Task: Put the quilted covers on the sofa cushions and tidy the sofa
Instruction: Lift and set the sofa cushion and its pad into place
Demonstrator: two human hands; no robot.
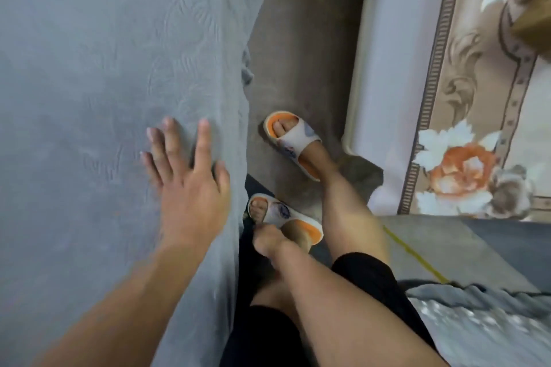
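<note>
Left fingers (167, 140): straight and spread, lying flat on the quilted cover (104, 83), holding nothing; the thumb is set apart toward the cover's right edge.
Left hand (186, 185): palm down, pressing on the cover just inside its right edge, the forearm running down to the lower left corner of the view.
Right fingers: curled downward at the cover's hanging edge, low beside the nearer foot; motion blur hides whether they pinch the fabric, so their grip cannot be told.
Right hand (267, 240): just right of the cover's draped edge, well below the left hand, in front of the nearer slipper.
Quilted cover: grey, stitched with a leaf-like pattern, spread over the sofa seat and filling the left half of the view; its right edge falls over the front of the seat.
Second cover piece (483, 313): grey quilted fabric with a wavy trim, at lower right, well apart from the main cover.
Slippers (293, 144): white with orange insoles, on the person's feet, on the floor right of the cover's edge.
Floor (298, 53): grey-brown, directly right of the cover.
Rug (465, 134): beige with orange and white flowers, farther right of the cover, beyond the floor strip.
Shorts (375, 286): black, at the bottom, right of the cover.
</note>
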